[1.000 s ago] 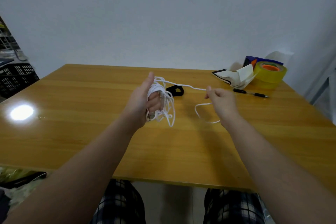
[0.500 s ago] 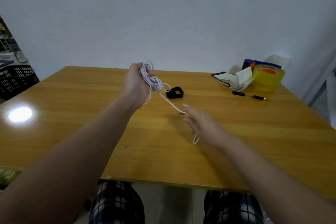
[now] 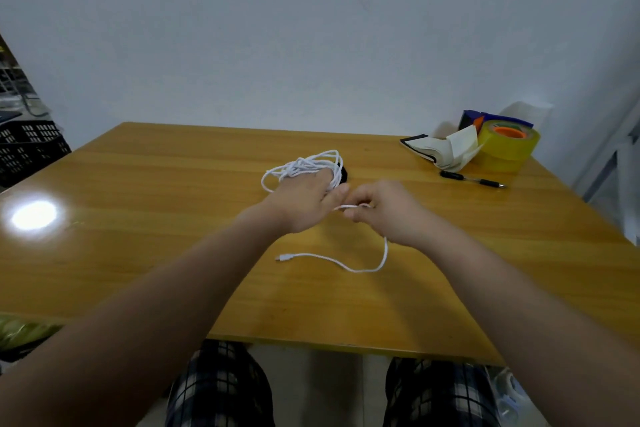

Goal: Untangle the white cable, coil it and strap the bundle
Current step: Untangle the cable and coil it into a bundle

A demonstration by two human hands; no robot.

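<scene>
Coiling step, unfinished. Thin white cable [image 3: 301, 165]: loose loops on wooden tabletop [image 3: 138, 218], under and just beyond left hand [image 3: 303, 199]; its fingers hidden, grip cannot be told. Beside left hand, right hand [image 3: 381, 210] pinches a strand. Judgement: feed slack tail evenly, keep loops equal, avoid crossings.

You have open tabletop [image 3: 138, 239] across the left of the frame and at lower right. The white cable [image 3: 346, 267] trails through the centre, its coil heaped just above. Pen [image 3: 472, 179], notebook [image 3: 434, 149] and tape roll [image 3: 509, 147] crowd the upper right corner.
</scene>
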